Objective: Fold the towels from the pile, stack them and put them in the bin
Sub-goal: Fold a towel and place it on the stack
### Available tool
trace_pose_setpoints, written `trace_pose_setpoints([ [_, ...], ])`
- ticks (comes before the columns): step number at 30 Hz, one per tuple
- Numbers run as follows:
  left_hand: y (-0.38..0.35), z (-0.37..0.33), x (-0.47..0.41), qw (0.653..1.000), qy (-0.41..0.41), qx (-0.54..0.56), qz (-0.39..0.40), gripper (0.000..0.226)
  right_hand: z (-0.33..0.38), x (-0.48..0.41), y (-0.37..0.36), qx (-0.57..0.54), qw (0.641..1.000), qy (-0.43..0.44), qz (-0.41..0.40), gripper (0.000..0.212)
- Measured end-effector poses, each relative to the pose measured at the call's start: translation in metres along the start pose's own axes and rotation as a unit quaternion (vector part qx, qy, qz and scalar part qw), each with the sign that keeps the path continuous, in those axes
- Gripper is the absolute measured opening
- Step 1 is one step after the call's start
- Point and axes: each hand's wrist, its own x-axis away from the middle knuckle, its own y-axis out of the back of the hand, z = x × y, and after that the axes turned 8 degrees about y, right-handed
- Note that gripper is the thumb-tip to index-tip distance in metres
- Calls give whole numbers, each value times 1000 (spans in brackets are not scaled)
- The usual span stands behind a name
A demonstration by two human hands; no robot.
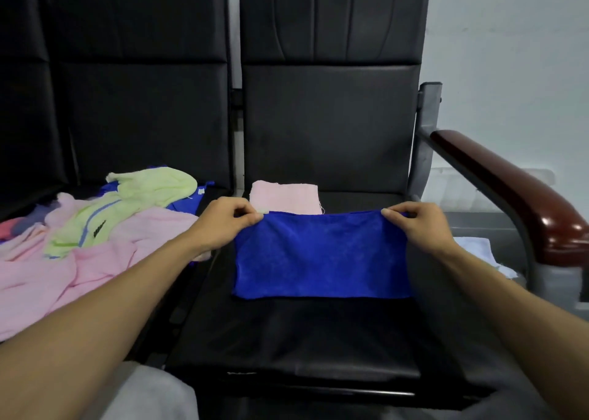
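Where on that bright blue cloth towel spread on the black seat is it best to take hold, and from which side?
At its two far corners, reaching over from the near side. The bright blue towel is spread as a wide rectangle, so pinching both corners should keep that edge taut; the left hand and right hand pinch there now.

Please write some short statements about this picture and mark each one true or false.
1. The left hand and the right hand each pinch a far corner of the bright blue microfibre towel. True.
2. The blue towel lies crumpled on the floor. False: it lies spread on the black padded seat.
3. A folded pale pink towel lies behind the blue towel. True.
4. The loose pile of pink, yellow-green and blue towels shares that seat. False: it lies left of it.
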Motion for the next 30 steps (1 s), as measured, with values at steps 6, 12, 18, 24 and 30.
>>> trace_pose_setpoints([
  [6,45,-31,19,992,-71,-104,-1,23,32,10,38,-19,999,17,23,7],
  [12,60,-37,35,981,-26,-149,122,26,49,26,60,-69,993,-13,96,4],
  [18,38,-18,19,946,2,-250,205,11,23,19,33,-16,988,-67,135,8],
  [24,-16,34,7,963,111,-217,115,37,-31,12,-14,52,975,-153,150,37],
  [30,-31,43,11,949,235,-200,70,40,-32,10,-18,133,938,-246,204,41],
])
